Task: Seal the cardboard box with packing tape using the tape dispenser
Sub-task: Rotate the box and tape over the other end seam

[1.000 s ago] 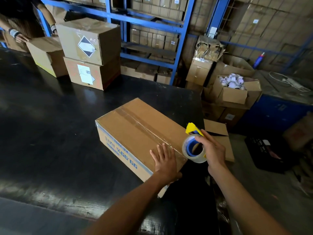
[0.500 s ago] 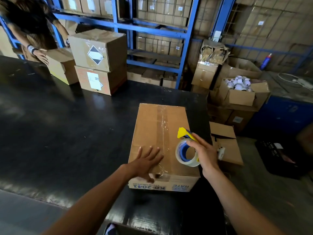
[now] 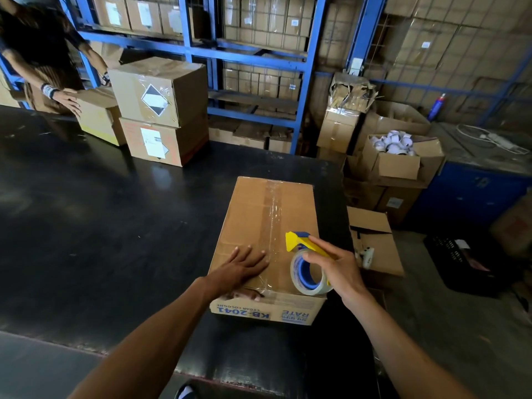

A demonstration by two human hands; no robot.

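A closed cardboard box (image 3: 253, 214) with blue print on its near end lies lengthwise on the black table (image 3: 100, 226). A strip of clear tape (image 3: 272, 214) runs along its top seam. My left hand (image 3: 240, 270) presses flat on the near left part of the lid, its thumb curled over the near edge. My right hand (image 3: 335, 267) grips a yellow and blue tape dispenser (image 3: 305, 264) with a clear tape roll, held just above the box's near right corner, beside the seam.
Two stacked boxes (image 3: 161, 110) and a smaller box (image 3: 99, 116) stand at the table's far left, where another person's hand (image 3: 67, 99) rests. Blue shelving (image 3: 302, 67) lines the back. Open cartons (image 3: 400, 159) crowd the floor right of the table.
The box has turned from a diagonal lie to point straight away from me. My left hand slid toward the near edge; the dispenser stays by the near right corner.
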